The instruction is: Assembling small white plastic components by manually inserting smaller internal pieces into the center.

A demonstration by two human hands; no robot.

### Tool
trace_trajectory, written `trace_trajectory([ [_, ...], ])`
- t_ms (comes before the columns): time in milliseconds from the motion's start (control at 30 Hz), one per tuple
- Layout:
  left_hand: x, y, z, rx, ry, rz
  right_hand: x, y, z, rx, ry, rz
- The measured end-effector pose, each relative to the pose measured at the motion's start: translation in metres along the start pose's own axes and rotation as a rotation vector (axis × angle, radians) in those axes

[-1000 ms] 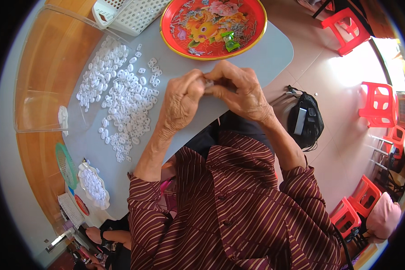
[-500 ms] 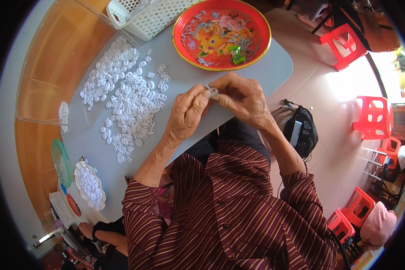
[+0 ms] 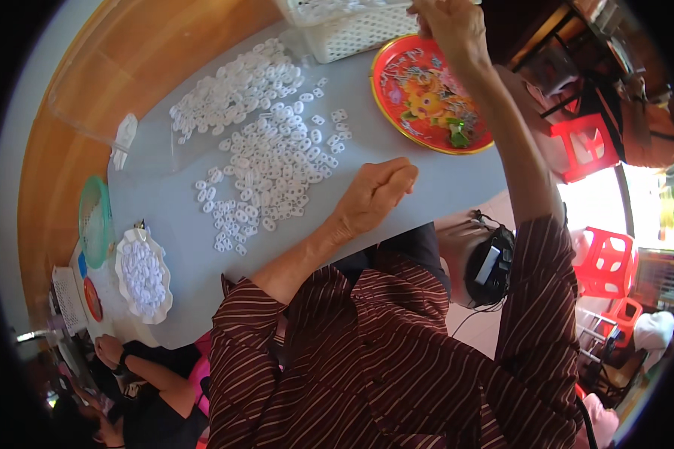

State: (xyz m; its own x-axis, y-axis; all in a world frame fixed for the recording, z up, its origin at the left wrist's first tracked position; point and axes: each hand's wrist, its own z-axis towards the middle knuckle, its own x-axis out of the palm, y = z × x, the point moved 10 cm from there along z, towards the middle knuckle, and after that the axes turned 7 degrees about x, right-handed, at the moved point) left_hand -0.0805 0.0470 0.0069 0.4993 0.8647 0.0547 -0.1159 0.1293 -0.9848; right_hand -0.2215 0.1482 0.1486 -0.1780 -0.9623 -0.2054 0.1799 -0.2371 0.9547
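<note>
My left hand [image 3: 378,193] is closed above the near edge of the grey table, its fingers curled in; whatever they hold is hidden. Stretched far forward, my right hand [image 3: 455,31] hangs above the far side of a red round tray [image 3: 382,97], close to a white perforated basket [image 3: 359,37]. Its fingers are bent together and partly cut off by the upper edge, so their contents cannot be made out. Many small white plastic pieces [image 3: 277,161], oval and squarish with holes, lie spread left of my left hand. Small grey metal-looking bits [image 3: 401,71] are scattered in the tray.
A green crumpled wrapper [image 3: 457,135] lies in the tray. At left stand a scalloped dish [image 3: 165,299] of white pieces and a green mesh basket [image 3: 95,224]. Another person's arm [image 3: 161,385] shows lower left. Red stools [image 3: 606,262] and a black bag [image 3: 490,266] are at right.
My hands, together on a small white piece before, have parted. The right has gone far forward over the tray; the left has closed near the table edge. The whole view has shifted.
</note>
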Motion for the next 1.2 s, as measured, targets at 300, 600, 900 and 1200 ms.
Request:
trace_trajectory([
  [300,-0.004,-0.001,-0.002,0.039,0.008,0.079,0.148,-0.047,-0.075,-0.495,0.682,-0.554],
  [600,-0.005,-0.003,-0.002,0.026,-0.026,0.064,0.184,-0.055,-0.091,-0.660,0.687,-0.819],
  [900,-0.014,0.001,-0.005,0.027,-0.104,-0.059,0.069,-0.032,-0.087,-0.169,0.447,-0.207],
  [1200,-0.028,-0.017,-0.005,0.183,-0.246,0.057,0.009,-0.067,-0.135,0.035,0.302,-0.024],
])
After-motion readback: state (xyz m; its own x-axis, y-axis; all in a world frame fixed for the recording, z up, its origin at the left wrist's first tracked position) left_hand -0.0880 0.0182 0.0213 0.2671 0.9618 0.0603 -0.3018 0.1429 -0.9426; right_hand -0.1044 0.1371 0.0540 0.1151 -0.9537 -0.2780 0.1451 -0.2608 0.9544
